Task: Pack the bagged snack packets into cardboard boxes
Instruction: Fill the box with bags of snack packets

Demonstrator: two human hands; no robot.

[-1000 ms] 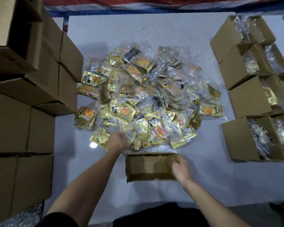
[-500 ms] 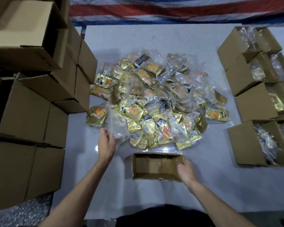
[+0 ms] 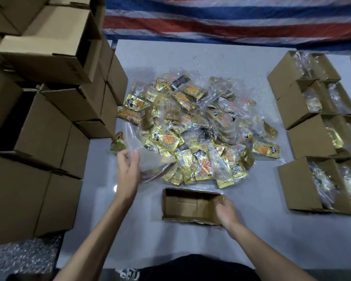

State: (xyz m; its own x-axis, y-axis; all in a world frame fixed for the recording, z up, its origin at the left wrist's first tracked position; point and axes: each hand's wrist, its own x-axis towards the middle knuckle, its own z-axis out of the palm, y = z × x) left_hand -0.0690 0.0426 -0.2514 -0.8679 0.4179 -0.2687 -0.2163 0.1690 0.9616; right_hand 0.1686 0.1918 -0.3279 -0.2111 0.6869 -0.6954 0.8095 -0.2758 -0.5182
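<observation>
A heap of clear bags holding gold snack packets [image 3: 193, 128] covers the middle of the grey floor sheet. Just in front of me lies a small open cardboard box [image 3: 187, 206], empty inside. My left hand [image 3: 128, 171] pinches the edge of a clear bag [image 3: 148, 159] at the heap's near left corner and lifts it a little. My right hand [image 3: 224, 209] grips the right end wall of the open box.
Stacked closed cardboard boxes [image 3: 41, 122] form a wall along the left. Open boxes filled with bagged packets [image 3: 320, 138] stand in a column on the right. A striped red, white and blue tarp [image 3: 231, 19] lies beyond the sheet. Bubble wrap [image 3: 22, 258] sits bottom left.
My left hand rose from the heap's near edge, drawing a clear bag up and leftward. The right hand stayed on the box's right end. The view tilted upward.
</observation>
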